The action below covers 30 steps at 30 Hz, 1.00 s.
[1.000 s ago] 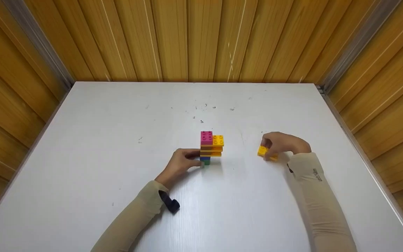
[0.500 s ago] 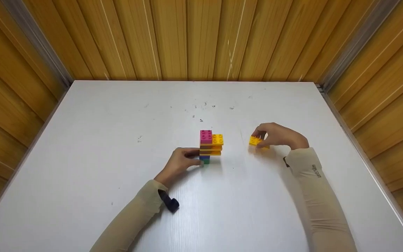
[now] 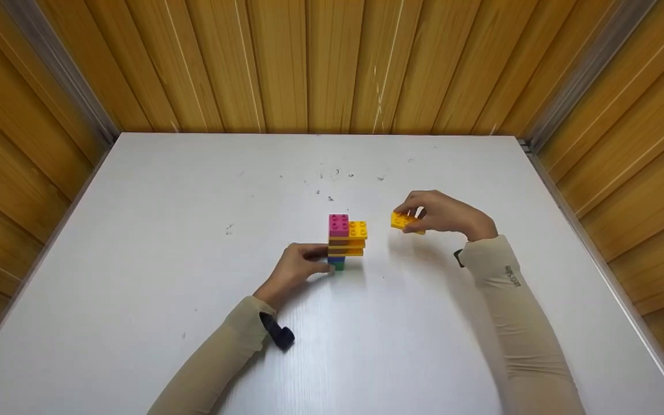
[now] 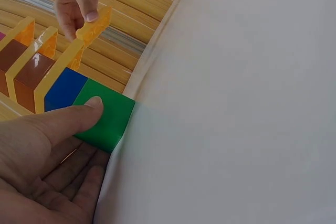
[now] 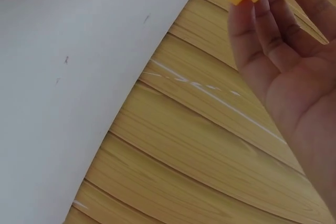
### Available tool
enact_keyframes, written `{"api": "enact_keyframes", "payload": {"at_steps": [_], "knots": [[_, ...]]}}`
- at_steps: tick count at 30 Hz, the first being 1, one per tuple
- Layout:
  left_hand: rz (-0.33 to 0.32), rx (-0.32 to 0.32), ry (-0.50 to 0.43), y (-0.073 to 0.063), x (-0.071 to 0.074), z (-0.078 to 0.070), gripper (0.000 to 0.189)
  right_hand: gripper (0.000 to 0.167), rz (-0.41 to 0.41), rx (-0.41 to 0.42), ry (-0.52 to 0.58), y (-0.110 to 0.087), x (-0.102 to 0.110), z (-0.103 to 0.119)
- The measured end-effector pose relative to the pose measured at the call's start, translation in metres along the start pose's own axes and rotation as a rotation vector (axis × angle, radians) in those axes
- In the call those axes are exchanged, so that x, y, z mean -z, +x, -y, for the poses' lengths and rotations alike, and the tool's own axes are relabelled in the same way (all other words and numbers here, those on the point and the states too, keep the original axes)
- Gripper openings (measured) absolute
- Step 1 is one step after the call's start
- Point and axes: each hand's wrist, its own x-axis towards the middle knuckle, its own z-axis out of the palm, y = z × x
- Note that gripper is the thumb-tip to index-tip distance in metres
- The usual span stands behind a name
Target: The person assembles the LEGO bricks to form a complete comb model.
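Observation:
A tower of toy building bricks stands on the white table (image 3: 332, 346). In the left wrist view its green brick (image 4: 113, 116) is at the bottom, then a blue brick (image 4: 65, 88), then thin yellow plates alternating with brown bricks (image 4: 34, 77). The yellow plates jut out to the right. A pink brick (image 3: 338, 225) tops it, beside yellow studs. My left hand (image 3: 294, 268) holds the tower's base, thumb on the green brick. Right of the tower, my right hand (image 3: 441, 214) pinches a yellow toy brick (image 3: 399, 220), raised off the table and apart from the tower.
Wood-patterned panels (image 3: 332, 69) rise behind the table and on both sides. Dark marks (image 3: 330, 198) dot the table behind the tower. A black strap (image 3: 277, 331) hangs at the left sleeve's cuff.
My right hand has lifted the yellow brick from the table and carried it left and away from me, closer to the tower. The left hand and tower have stayed in place.

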Motion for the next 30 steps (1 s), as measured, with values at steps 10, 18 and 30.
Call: {"api": "enact_keyframes", "payload": {"at_steps": [10,18,30], "knots": [[0.0,0.012,0.002,0.0,0.0,-0.001,0.047,0.038,-0.013,0.071,-0.01,0.009,0.007,0.02],[-0.006,0.003,0.009,0.001,0.0,-0.001,0.047,0.039,-0.045,0.16,-0.027,0.016,0.01,0.037],[-0.011,0.043,0.006,0.0,0.0,-0.002,0.048,0.036,-0.059,0.303,-0.024,0.026,0.01,0.06]]}}
